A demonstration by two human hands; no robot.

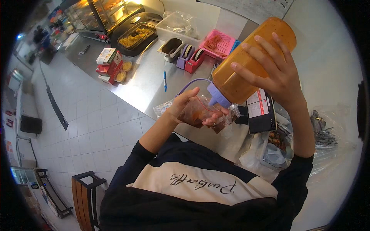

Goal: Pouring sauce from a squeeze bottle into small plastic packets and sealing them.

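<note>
My right hand (271,63) grips a large clear squeeze bottle (240,72) of orange-brown sauce. The bottle is tilted, its lilac nozzle cap (218,96) pointing down over my left hand (176,108). A lilac strap loops out from the cap. My left hand holds a small clear plastic bag (190,111), its thumb and fingers spread around the bag. Between thumb and fingertips runs a thin red strand, perhaps a rubber band. More clear packets with reddish-brown contents (218,127) lie just below the fingers. Whether sauce is flowing cannot be seen.
On the steel counter (150,95) are a blue pen (165,80), purple and red tape dispensers (194,60), stacked boxes (108,66), a pink basket (218,43) and a metal container (171,47). A tablet (261,112) stands right, beside a plastic tub (274,154). A lit food warmer (109,14) is at the back.
</note>
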